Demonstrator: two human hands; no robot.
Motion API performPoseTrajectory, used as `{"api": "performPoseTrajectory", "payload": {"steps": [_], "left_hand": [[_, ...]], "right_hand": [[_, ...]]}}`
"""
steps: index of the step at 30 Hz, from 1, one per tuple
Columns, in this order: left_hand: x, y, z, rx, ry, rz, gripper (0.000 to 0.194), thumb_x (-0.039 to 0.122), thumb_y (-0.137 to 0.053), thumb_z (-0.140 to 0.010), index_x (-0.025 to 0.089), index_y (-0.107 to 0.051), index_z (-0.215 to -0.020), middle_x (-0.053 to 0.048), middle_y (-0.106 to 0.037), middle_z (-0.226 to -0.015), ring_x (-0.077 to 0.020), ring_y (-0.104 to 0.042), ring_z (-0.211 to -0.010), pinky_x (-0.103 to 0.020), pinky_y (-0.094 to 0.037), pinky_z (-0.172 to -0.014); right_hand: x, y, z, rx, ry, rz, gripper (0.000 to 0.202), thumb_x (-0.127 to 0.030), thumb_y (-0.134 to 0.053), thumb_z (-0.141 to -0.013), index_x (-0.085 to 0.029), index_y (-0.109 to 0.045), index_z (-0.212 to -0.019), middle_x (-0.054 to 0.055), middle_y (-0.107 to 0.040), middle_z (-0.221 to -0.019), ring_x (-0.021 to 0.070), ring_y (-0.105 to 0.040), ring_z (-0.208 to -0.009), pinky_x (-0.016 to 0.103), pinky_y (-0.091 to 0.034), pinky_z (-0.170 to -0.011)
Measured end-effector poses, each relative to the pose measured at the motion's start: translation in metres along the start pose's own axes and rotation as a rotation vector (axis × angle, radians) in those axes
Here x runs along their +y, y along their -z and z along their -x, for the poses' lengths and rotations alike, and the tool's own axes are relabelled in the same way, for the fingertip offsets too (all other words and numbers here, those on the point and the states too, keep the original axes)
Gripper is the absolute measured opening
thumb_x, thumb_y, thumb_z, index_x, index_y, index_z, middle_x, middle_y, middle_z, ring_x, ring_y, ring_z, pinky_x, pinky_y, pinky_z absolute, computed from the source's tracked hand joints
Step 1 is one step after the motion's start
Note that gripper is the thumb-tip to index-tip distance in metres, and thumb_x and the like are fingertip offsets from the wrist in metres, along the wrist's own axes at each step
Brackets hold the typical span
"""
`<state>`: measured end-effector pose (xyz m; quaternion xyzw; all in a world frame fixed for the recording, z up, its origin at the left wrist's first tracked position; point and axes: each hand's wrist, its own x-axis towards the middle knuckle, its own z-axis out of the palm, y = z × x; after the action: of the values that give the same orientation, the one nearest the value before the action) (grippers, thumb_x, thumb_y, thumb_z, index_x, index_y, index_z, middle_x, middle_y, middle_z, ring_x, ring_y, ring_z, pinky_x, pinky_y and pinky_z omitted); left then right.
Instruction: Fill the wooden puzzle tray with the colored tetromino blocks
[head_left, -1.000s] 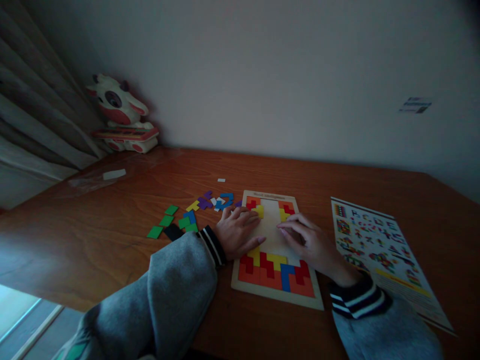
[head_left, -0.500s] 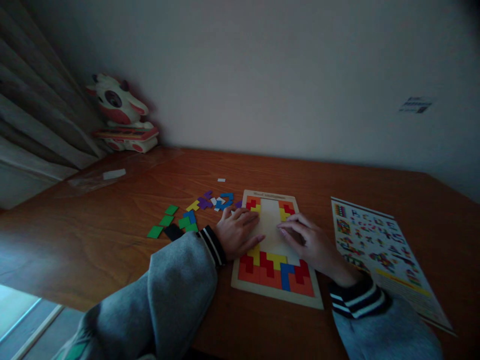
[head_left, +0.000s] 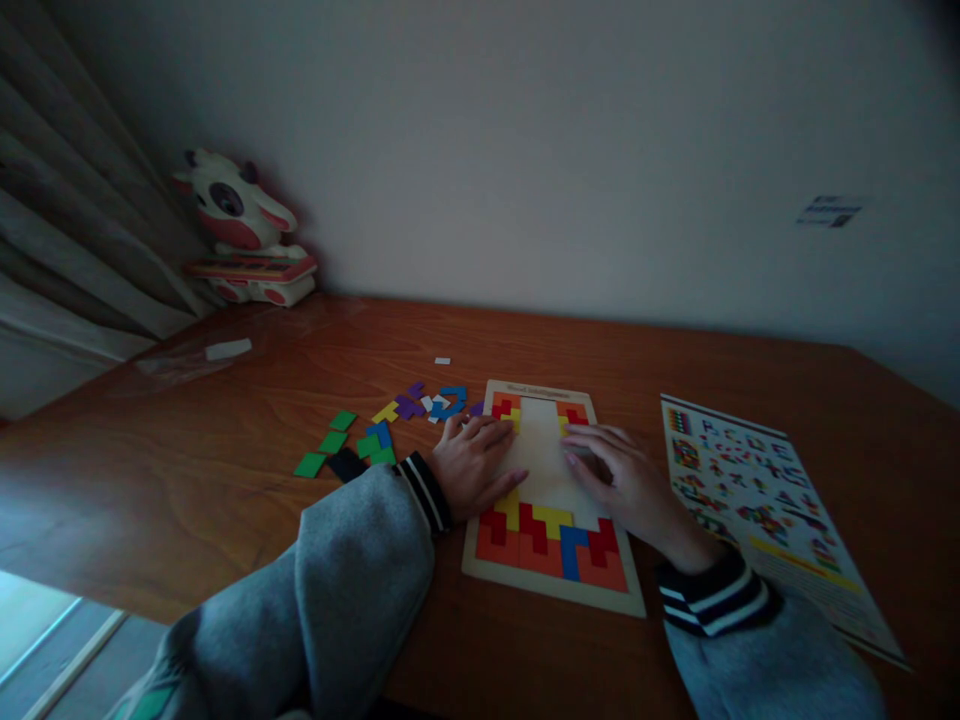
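A wooden puzzle board [head_left: 556, 597] lies on the table, with red, orange, yellow and blue pieces along its near end and more at its far corners. Its pale middle [head_left: 541, 450] is bare. My left hand [head_left: 476, 465] rests over the board's left side, thumb apart from the fingers, holding nothing. Over the right side is my right hand [head_left: 619, 480], its thumb and fingers apart and no piece visible between them. Left of the board lie green pieces [head_left: 332, 442], a black piece [head_left: 346, 464], purple pieces [head_left: 409, 406] and blue pieces [head_left: 450, 402].
A printed pattern sheet [head_left: 772, 500] lies to the right. At the back left, a cow-shaped toy [head_left: 251, 230] stands near the curtain [head_left: 67, 220]. Clear plastic with a white label [head_left: 229, 349] lies in front of it. A small white piece [head_left: 442, 361] sits farther back.
My right hand has shifted slightly right and away from me along the board's right side, its fingertips nearer the yellow piece there. My left hand has barely moved.
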<state>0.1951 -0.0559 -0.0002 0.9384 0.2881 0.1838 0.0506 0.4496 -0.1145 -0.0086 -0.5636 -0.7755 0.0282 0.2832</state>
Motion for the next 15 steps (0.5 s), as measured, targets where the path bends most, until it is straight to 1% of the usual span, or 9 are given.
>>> {"api": "performPoseTrajectory", "payload": {"steps": [3, 6, 9, 12, 15], "left_hand": [[0.0004, -0.0005, 0.0003, -0.007, 0.003, -0.004, 0.052, 0.053, -0.039, -0.099, 0.014, -0.057, -0.128, -0.016, -0.056, -0.137, -0.0328, -0.049, -0.124, -0.055, -0.033, -0.103], [0.0007, -0.0001, 0.0001, 0.003, 0.008, 0.0, 0.052, 0.052, -0.04, -0.099, 0.014, -0.055, -0.13, -0.016, -0.056, -0.138, -0.0329, -0.048, -0.124, -0.055, -0.033, -0.102], [0.0003, 0.0017, -0.0009, 0.021, 0.032, 0.01, 0.046, 0.044, -0.037, -0.101, 0.015, -0.054, -0.131, -0.014, -0.056, -0.138, -0.0309, -0.049, -0.123, -0.054, -0.034, -0.101], [-0.0009, 0.0036, -0.0021, 0.025, 0.064, 0.013, 0.04, 0.035, -0.033, -0.103, 0.015, -0.057, -0.129, -0.012, -0.058, -0.135, -0.0288, -0.051, -0.12, -0.053, -0.035, -0.099], [-0.0019, 0.0032, -0.0025, 0.023, 0.072, 0.012, 0.039, 0.034, -0.034, -0.102, 0.017, -0.059, -0.127, -0.011, -0.059, -0.135, -0.0283, -0.051, -0.12, -0.053, -0.034, -0.1]], "right_hand": [[0.0003, -0.001, 0.001, -0.013, -0.022, 0.031, 0.023, -0.035, -0.053, -0.095, -0.025, -0.066, -0.111, 0.007, -0.067, -0.122, 0.0289, -0.058, -0.115, 0.054, -0.041, -0.097], [0.0004, -0.001, 0.0014, -0.017, -0.038, 0.03, 0.024, -0.036, -0.052, -0.095, -0.025, -0.066, -0.112, 0.007, -0.066, -0.121, 0.0289, -0.057, -0.115, 0.053, -0.041, -0.097], [0.0019, -0.0009, 0.0013, 0.011, -0.046, -0.004, 0.025, -0.034, -0.048, -0.097, -0.024, -0.066, -0.112, 0.008, -0.064, -0.118, 0.0265, -0.058, -0.113, 0.049, -0.042, -0.097], [0.0041, -0.0012, 0.001, 0.05, -0.067, -0.029, 0.025, -0.033, -0.046, -0.098, -0.023, -0.065, -0.111, 0.008, -0.063, -0.115, 0.0253, -0.058, -0.111, 0.046, -0.043, -0.096], [0.0051, -0.0016, 0.0006, 0.063, -0.067, -0.037, 0.023, -0.034, -0.048, -0.097, -0.023, -0.065, -0.109, 0.008, -0.063, -0.113, 0.0255, -0.058, -0.109, 0.045, -0.044, -0.094]]}}
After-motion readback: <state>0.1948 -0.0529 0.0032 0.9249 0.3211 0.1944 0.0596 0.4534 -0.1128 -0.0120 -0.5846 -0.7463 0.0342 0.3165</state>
